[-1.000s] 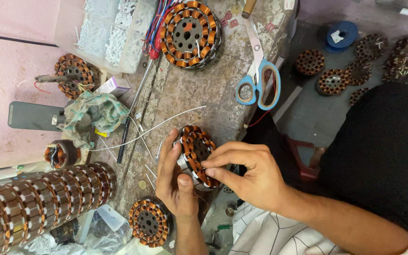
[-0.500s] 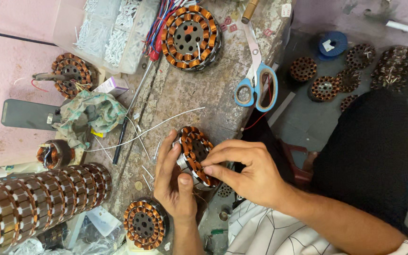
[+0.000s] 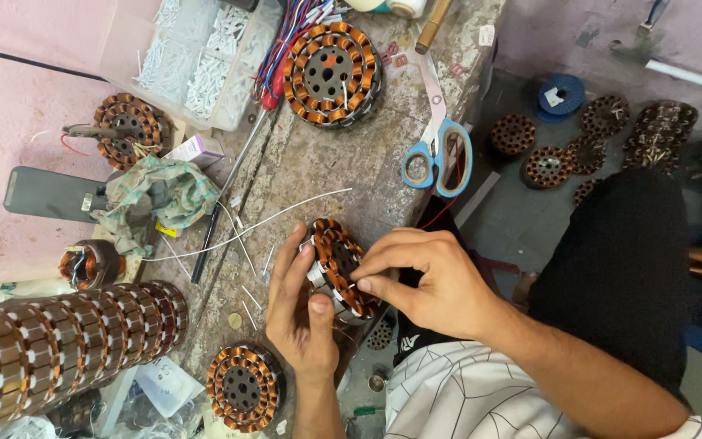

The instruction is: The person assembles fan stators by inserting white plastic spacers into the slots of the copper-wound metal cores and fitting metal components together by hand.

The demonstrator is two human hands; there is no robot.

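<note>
My left hand [image 3: 301, 307] grips a round copper-wound motor stator [image 3: 336, 258], held on edge over the front of the worn workbench [image 3: 383, 154]. My right hand [image 3: 432, 280] rests on the stator's upper face, thumb and forefinger pinched at its coils near a thin white strip. A long white sleeve strand [image 3: 253, 226] trails leftward from the stator across the bench.
Blue-handled scissors [image 3: 440, 146] lie right of centre. A large stator with coloured leads [image 3: 331, 73] sits at the back, others at the left [image 3: 127, 126] and front [image 3: 241, 389]. A row of stacked cores [image 3: 67, 329], a cloth [image 3: 160, 195], a phone [image 3: 46, 193] and a tray of white strips [image 3: 197, 61] crowd the left.
The view has shifted slightly. My hands stay on the stator, with the right fingers moving a little along its coils.
</note>
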